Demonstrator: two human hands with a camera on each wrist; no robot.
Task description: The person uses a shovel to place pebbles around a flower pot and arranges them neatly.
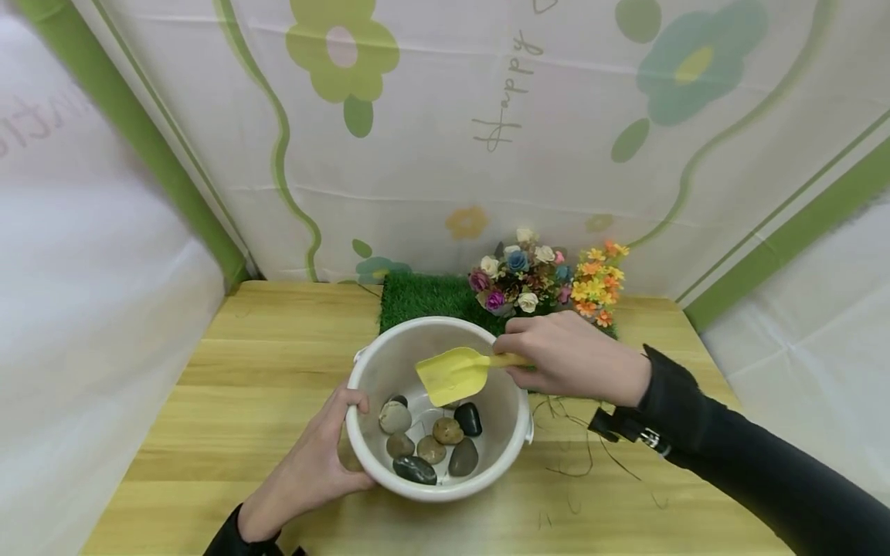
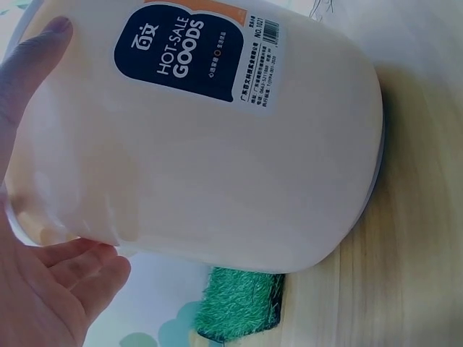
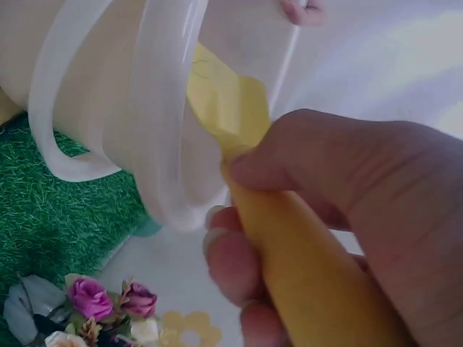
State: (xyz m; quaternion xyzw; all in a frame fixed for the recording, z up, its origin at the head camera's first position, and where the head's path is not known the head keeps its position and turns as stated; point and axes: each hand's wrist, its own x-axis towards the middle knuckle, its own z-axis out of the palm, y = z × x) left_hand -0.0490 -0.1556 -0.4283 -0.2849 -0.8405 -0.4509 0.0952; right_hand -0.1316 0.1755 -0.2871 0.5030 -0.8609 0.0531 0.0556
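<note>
A white bucket (image 1: pixel 511 452) stands on the wooden table, with several dark, grey and tan stones (image 1: pixel 447 431) lying on its bottom. My left hand (image 1: pixel 323 440) holds the bucket at its left side, with a fingertip over the rim. In the left wrist view, the thumb (image 2: pixel 36 50) lies along the bucket's outer wall, which carries a dark label (image 2: pixel 181 54). My right hand (image 1: pixel 563 351) grips the handle (image 3: pixel 304 253) of a yellow toy shovel (image 1: pixel 453 377). The shovel's blade hangs over the bucket's opening, above the stones.
Behind the bucket lies a green artificial grass mat (image 1: pixel 424 293). Mixed artificial flowers (image 1: pixel 518 270) and orange-yellow flowers (image 1: pixel 596 282) stand at the mat's back right. Thin dry twigs (image 1: pixel 587 440) lie on the table to the right. Printed cloth (image 1: pixel 417 170) hangs around the table.
</note>
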